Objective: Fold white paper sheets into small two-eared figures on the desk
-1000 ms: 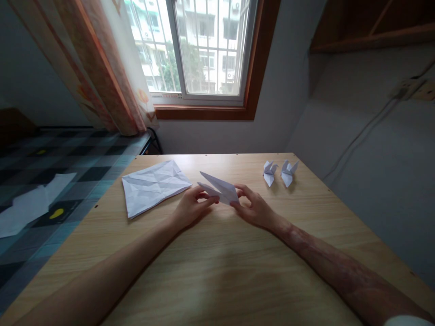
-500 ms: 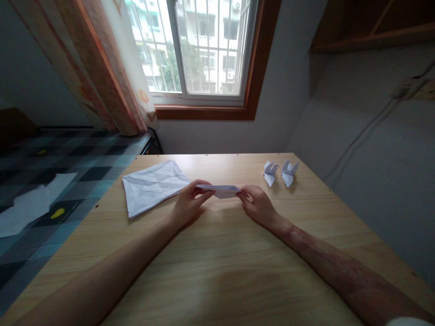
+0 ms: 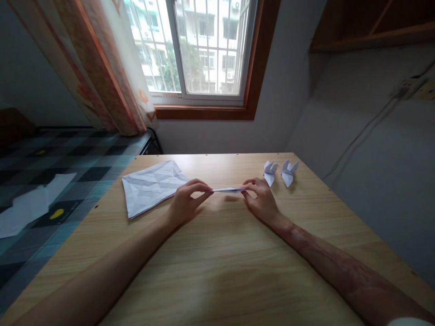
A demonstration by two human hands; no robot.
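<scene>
A folded white paper piece [image 3: 227, 190] hangs just above the wooden table [image 3: 217, 271], seen edge-on as a thin flat strip. My left hand [image 3: 185, 203] pinches its left end. My right hand [image 3: 260, 199] pinches its right end. Both hands are closed on the paper. A creased, partly unfolded white sheet [image 3: 151, 185] lies on the table to the left of my left hand. Two small finished paper figures [image 3: 278, 173] stand at the far right of the table, just beyond my right hand.
A bed with a checked cover [image 3: 50, 181] and loose white paper [image 3: 30, 203] adjoins the table's left edge. A window [image 3: 197, 50] with a curtain [image 3: 102, 68] is behind the table. A wall with a cable [image 3: 360, 136] runs along the right.
The folded paper has turned from tilted, with its face showing, to flat and edge-on. My hands have moved slightly apart and away from me, each at one end.
</scene>
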